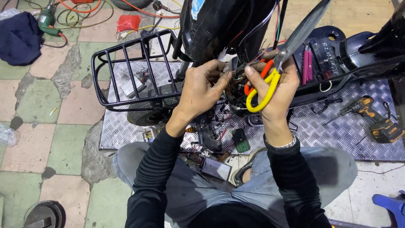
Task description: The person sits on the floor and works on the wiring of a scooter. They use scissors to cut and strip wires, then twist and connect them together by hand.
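Wires: a small bunch of wires (237, 71) sticks out of the black scooter body (219, 29), in the middle of the scene, right between the two hands.
Left hand: the left hand (201, 90) has its grip closed on the wires, pinching them with thumb and fingers.
Right hand: the right hand (276, 90) has its grip closed around the yellow handles of the scissors (278, 59). Its pointing finger also touches the wires.
Which way: the wires lie just left of the scissors and run from left to right. The scissor blades are shut and point up and to the far right, away from the wires. Both hands touch the wires, so neither is nearer.
In the way: the scooter body hangs just over the wires, and more loose wires crowd under them.
Around: a black wire basket (130, 71) sits to the left. A drill (382, 122) lies on the bumpy metal plate (329, 139) to the right. A small grey box (216, 168) lies near the knees. A dark blue cloth (19, 38) lies far left on the tiled floor (42, 139).
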